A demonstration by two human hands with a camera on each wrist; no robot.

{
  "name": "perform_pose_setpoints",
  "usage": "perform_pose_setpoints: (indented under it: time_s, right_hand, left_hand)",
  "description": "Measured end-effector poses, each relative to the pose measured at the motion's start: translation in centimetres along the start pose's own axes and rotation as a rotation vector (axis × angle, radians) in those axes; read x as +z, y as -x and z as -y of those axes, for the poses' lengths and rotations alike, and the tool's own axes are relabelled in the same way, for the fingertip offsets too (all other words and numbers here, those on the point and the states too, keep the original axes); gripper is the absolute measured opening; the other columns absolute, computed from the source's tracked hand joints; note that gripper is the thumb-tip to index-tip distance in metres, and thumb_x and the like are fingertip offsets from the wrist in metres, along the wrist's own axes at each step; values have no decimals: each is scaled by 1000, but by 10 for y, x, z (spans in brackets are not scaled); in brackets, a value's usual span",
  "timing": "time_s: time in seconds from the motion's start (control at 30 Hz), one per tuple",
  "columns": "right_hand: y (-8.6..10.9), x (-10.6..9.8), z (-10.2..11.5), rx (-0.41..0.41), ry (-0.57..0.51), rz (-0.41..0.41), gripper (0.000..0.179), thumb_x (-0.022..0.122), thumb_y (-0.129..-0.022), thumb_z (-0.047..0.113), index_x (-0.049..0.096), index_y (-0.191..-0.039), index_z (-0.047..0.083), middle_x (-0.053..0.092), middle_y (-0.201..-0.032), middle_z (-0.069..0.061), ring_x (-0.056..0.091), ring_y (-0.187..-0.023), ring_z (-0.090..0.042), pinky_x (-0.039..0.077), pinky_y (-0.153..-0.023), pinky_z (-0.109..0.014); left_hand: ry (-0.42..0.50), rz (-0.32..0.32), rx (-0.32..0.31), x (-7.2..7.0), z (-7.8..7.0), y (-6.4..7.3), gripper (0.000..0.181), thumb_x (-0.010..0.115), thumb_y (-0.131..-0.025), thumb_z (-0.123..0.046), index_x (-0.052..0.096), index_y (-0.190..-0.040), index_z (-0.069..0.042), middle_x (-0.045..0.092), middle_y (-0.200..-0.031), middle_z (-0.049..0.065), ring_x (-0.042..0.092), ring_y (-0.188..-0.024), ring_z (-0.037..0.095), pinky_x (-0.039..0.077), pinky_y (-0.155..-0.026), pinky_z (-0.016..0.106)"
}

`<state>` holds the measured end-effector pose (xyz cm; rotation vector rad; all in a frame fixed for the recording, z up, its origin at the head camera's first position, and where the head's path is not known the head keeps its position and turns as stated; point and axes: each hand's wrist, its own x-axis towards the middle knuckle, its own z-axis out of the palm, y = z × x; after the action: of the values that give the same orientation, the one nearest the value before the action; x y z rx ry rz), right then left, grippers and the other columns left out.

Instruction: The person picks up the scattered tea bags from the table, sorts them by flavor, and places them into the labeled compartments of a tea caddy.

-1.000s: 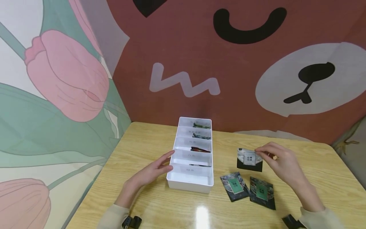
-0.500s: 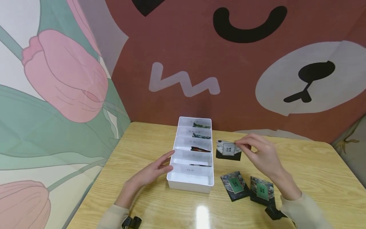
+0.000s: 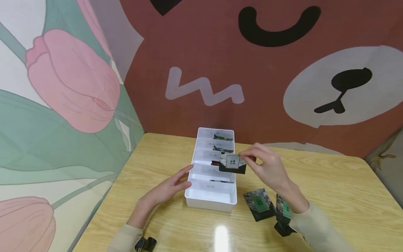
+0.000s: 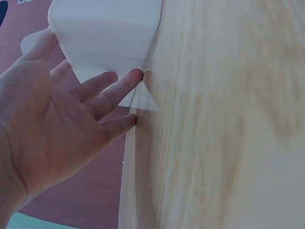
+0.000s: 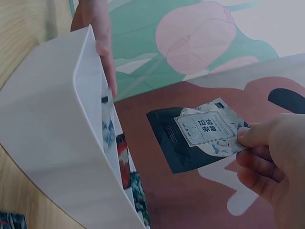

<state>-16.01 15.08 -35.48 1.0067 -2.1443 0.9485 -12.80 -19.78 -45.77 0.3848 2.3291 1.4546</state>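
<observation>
In the head view a white divided box (image 3: 210, 207) stands on the table, its compartments running front to back. My right hand (image 3: 266, 164) pinches a black, white and grey tea bag packet (image 3: 232, 163) by its upper right corner, over the box's right side. The right wrist view shows that packet (image 5: 200, 136) between thumb and fingers, its printed label facing up. My left hand (image 3: 170, 187) rests against the box's left wall with fingers spread. In the left wrist view its fingertips (image 4: 136, 75) lie at the wall, low near the table.
Two dark packets with green labels lie right of the box, a nearer-left one (image 3: 259, 204) and another (image 3: 284, 209) partly hidden by the right sleeve. Upright packets, including a green one (image 3: 223, 137) and a red one (image 5: 123, 160), stand in the compartments. A patterned wall covering (image 3: 201, 115) rises behind.
My right hand has carried the pinched packet leftward from the table's right side to over the box. My left hand has stayed at the box's left wall.
</observation>
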Motion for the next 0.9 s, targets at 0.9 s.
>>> perform_pose_setpoints:
  time_s: [0.9]
  right_hand:
    - [17, 41, 3, -45, -64, 121, 13, 76, -84, -1, 76, -93, 9, 70, -90, -1, 65, -78, -9, 47, -61, -9]
  left_hand:
    - [4, 4, 9, 0, 0, -2, 64, 57, -99, -46, 25, -154, -46, 27, -163, 2, 30, -149, 31, 32, -117, 54]
